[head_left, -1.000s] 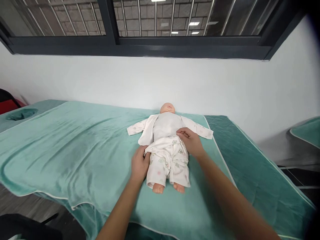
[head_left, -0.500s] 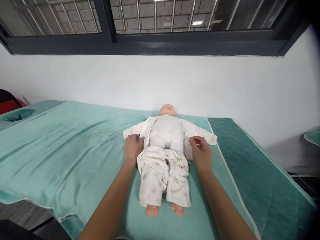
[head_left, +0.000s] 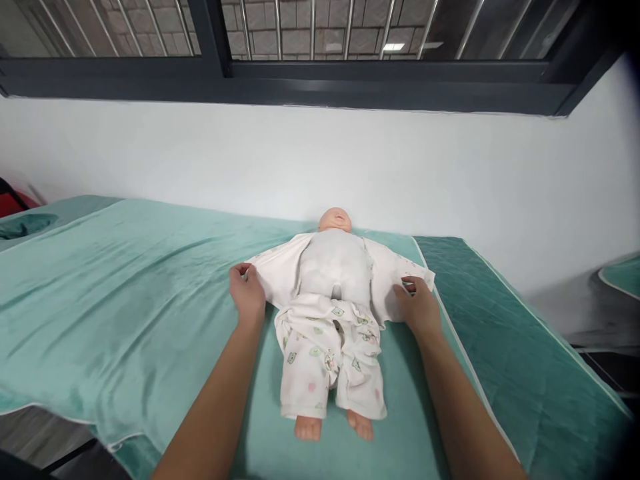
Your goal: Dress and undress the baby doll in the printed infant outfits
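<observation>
A baby doll (head_left: 336,267) lies on its back, head toward the wall, its pale grey-white torso bare in front. Its white baby shirt (head_left: 283,270) is spread open to both sides, sleeves out. Patterned baby pants (head_left: 305,360) cover the hips and legs, and both feet stick out below. My left hand (head_left: 247,293) is closed in a pinch on the shirt's left edge, by the sleeve. On the other side, my right hand (head_left: 419,303) has thumb and fingers closed on the edge of the right front panel; the fingertips partly hide the fabric.
Under the doll a light green sheet (head_left: 125,280) covers the bed, with a darker green cover (head_left: 500,320) to the right. A white wall (head_left: 225,160) stands behind, below a dark window frame (head_left: 350,83). A red and black item (head_left: 10,200) sits at far left.
My left hand has moved outward to the left, pulling the left shirt panel open and flatter. My right hand has shifted right, and the right panel is spread wider.
</observation>
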{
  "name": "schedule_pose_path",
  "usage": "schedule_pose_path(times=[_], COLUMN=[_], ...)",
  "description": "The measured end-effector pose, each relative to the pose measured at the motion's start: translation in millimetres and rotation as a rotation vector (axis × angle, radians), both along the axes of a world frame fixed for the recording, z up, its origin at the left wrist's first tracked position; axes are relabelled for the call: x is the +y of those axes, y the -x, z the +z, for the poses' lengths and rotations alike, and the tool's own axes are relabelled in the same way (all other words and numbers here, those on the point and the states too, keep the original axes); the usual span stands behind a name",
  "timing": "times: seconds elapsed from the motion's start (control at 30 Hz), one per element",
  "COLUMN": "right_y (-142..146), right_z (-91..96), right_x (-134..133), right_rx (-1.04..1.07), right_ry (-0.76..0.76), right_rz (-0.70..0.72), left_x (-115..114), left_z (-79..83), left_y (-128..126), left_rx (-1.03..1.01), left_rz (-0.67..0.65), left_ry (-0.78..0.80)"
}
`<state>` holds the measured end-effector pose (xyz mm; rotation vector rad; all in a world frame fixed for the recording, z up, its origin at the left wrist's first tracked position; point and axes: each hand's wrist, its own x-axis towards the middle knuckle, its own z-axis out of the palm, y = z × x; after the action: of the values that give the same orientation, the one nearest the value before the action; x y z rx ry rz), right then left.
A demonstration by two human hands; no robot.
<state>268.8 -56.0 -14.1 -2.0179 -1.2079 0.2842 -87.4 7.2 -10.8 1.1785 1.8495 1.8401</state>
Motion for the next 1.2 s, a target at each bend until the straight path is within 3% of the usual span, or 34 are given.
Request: schedule_pose_path(times=[0.1, 0.2, 0.3, 0.37, 0.4, 0.47, 0.53, 0.63, 0.73, 0.9, 1.2], right_y=[-23, -32, -14, 11, 24, 50, 68, 76, 70, 66, 65], right_z=[-0.4, 0.0, 5.4, 11.4, 14.4, 19.9, 24.3, 29.7, 34.0, 35.0, 21.8], right_x=[-7, -13, -17, -22, -24, -32, -39, -46, -47, -49, -47], right_rx=[-0.004, -0.138, -0.255, -0.126, -0.007, 0.184, 0.217, 0.216, 0.236, 0.246, 0.347], right_ry=[0.013, 0.005, -0.236, -0.406, -0.446, -0.419, -0.393, -0.410, -0.386, -0.304, -0.258], right_rz=[-0.095, -0.141, -0.103, 0.046, 0.154, 0.368, 0.559, 0.743, 0.835, 0.873, 0.697], left_x=[0, -3, -15, -25, -30, -40, -47, -53, -57, -60, -61], left_z=[-3.1, -0.4, 8.9, 15.7, 18.6, 23.2, 26.7, 32.8, 40.6, 50.1, 53.5], left_y=[2, 0, -8, -17, -22, -30, -36, -36, -28, -15, -18], left_rx=[0.030, 0.166, 0.326, 0.314, 0.260, 0.117, 0.005, -0.018, 0.078, 0.157, 0.208], left_rz=[0.042, 0.103, 0.117, -0.033, -0.185, -0.541, -0.798, -1.011, -1.229, -1.429, -1.480], left_ry=[0.017, 0.008, -0.054, -0.066, -0.033, 0.078, 0.159, 0.158, 0.165, 0.257, 0.329])
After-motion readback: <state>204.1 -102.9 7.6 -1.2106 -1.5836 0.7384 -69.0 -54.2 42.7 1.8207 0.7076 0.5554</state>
